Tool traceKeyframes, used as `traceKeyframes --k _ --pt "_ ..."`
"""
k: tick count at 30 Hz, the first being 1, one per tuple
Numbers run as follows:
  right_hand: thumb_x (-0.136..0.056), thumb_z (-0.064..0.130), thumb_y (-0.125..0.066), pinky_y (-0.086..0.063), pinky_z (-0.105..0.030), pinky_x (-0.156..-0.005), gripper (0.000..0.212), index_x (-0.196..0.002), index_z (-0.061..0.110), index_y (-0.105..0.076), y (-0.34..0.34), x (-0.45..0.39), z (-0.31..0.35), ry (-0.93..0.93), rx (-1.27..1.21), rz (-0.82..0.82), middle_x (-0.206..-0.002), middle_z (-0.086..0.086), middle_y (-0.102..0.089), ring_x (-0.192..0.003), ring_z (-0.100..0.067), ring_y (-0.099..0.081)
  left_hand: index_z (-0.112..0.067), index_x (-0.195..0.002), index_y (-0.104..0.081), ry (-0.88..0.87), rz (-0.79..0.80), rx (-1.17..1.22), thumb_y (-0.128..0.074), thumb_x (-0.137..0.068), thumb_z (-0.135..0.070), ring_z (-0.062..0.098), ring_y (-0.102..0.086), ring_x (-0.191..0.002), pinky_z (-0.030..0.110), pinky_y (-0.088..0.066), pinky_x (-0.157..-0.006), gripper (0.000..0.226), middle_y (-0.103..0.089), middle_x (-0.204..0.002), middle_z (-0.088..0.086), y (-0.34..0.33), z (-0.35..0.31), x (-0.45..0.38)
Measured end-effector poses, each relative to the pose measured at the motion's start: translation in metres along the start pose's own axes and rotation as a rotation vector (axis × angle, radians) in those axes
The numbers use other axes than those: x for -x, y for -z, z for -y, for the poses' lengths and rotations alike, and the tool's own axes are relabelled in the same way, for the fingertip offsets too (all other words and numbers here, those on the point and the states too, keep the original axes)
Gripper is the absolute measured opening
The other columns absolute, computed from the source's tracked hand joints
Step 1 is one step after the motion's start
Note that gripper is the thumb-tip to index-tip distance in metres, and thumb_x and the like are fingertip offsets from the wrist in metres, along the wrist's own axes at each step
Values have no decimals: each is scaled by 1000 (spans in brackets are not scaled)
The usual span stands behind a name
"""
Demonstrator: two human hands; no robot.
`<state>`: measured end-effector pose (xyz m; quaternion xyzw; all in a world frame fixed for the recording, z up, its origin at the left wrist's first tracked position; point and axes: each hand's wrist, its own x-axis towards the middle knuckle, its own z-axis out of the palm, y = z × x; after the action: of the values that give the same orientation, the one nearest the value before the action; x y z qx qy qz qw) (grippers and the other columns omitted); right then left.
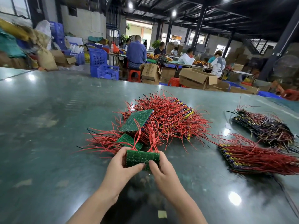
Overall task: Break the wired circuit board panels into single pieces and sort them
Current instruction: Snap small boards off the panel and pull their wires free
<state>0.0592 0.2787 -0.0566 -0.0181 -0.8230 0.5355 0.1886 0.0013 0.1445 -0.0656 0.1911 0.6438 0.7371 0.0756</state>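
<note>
The desk [48, 120] lies bare toward its left edge; a red-wired heap [163, 122] blocks mid-desk, and two sorted piles [258, 157] crowd the right edge.

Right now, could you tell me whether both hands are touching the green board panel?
Touching. The head view shows the left hand and right hand each gripping the green board panel, thumbs pressed on its face.
</note>
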Motion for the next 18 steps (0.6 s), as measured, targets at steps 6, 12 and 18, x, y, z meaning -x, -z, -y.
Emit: traceKeyframes --k 6,12,18 --pt "-97 7 -45 -42 -7 -64 12 -96 19 -48 -3 2 0 -3 66 10 -84 7 -61 -74 7 -57 -26 -79 -51 7 -53 -25 -75 -59 -18 11 -52 -64 33 -42 -63 32 -61 -70 1 -5 4 4" --pt "-98 14 -45 -51 -27 -75 8 -95 21 -43 -12 3 -4 -62 138 -26 -92 -3 -62 -84 -12 -61 -30 -74 -49 -20 -174 -104 -74 -57 -21 13 -50 -59 35 -43 -61 32 -58 -64 -2 -8 13 6" --pt "-97 8 -45 -44 -7 -53 19 -86 24 -42 -16 0 1 -109 42 -99 -83 5 -58 -68 10 -56 -30 -80 -54 -64 -182 -120 -74 -60 -20 12 -59 -70 28 -48 -67 30 -67 -77 4 -9 9 5"
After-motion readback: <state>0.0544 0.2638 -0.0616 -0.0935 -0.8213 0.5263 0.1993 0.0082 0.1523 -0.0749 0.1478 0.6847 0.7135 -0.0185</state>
